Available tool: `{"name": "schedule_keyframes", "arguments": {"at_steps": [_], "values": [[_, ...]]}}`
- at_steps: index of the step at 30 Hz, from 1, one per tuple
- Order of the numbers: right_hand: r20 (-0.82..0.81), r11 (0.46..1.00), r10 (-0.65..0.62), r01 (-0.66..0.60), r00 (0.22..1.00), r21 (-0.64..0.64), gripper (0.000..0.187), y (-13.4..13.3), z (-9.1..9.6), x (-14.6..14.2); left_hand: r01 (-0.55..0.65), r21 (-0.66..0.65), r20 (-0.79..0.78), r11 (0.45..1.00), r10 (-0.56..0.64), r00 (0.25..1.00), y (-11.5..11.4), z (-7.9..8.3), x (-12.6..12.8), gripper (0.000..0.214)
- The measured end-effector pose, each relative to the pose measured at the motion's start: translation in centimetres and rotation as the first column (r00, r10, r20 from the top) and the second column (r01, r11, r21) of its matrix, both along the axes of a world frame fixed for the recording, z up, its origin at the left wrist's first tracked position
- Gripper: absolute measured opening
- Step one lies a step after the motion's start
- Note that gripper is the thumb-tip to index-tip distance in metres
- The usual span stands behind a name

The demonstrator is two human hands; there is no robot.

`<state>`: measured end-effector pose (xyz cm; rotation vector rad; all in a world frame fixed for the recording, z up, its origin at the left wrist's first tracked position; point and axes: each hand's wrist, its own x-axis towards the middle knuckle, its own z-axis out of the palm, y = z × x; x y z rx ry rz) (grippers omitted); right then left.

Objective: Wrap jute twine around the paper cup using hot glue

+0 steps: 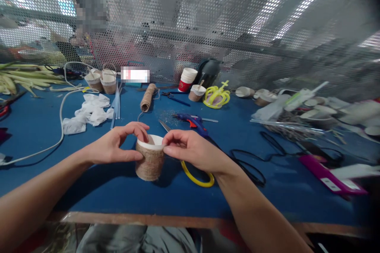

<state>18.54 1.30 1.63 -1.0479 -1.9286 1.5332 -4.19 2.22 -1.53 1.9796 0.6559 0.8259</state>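
Note:
A small white cup wrapped in brown twine (pixel 150 161) stands on the blue table (pixel 124 193) near its front edge. My left hand (pixel 114 146) grips the cup's left side, thumb on the twine and fingers curled over the rim. My right hand (pixel 190 148) pinches the cup's right rim between thumb and fingers. A strand of twine runs from the cup back to a twine spool (pixel 147 97). Yellow-handled scissors (pixel 196 178) lie partly under my right wrist.
A blue glue gun (pixel 191 120) with a black cord (pixel 252 162) lies behind the cup. White crumpled material (pixel 89 114), finished wrapped cups (pixel 102 81), a paper cup stack (pixel 187 80), a yellow crown (pixel 217 95) and a magenta folder (pixel 329 176) surround it. A perforated screen (pixel 208 19) backs the table, with a person behind it.

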Motion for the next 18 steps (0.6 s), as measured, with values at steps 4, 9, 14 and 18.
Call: {"name": "schedule_keyframes", "arguments": {"at_steps": [4,9,14,18], "values": [[0.101,0.998,-0.005,-0.002,0.995,0.070,0.009,-0.2,-0.2,-0.5,-0.077,0.194,-0.131,0.978,0.103,0.986,-0.7,0.0,0.9,0.020],[0.176,0.989,-0.025,-0.002,0.984,0.151,0.006,-0.4,-0.4,-1.4,-0.119,0.284,-0.176,0.951,0.174,0.969,-1.4,0.0,2.0,0.010],[0.127,0.992,-0.052,0.037,0.991,0.123,0.012,-0.4,-0.6,-1.6,-0.141,0.119,-0.117,0.983,0.155,0.981,-1.1,-0.3,2.1,0.005],[0.064,0.994,-0.061,0.055,0.996,0.091,0.023,-0.3,-0.8,-1.4,-0.130,-0.046,-0.068,0.990,0.127,0.990,-0.9,-0.5,1.6,0.010]]}}
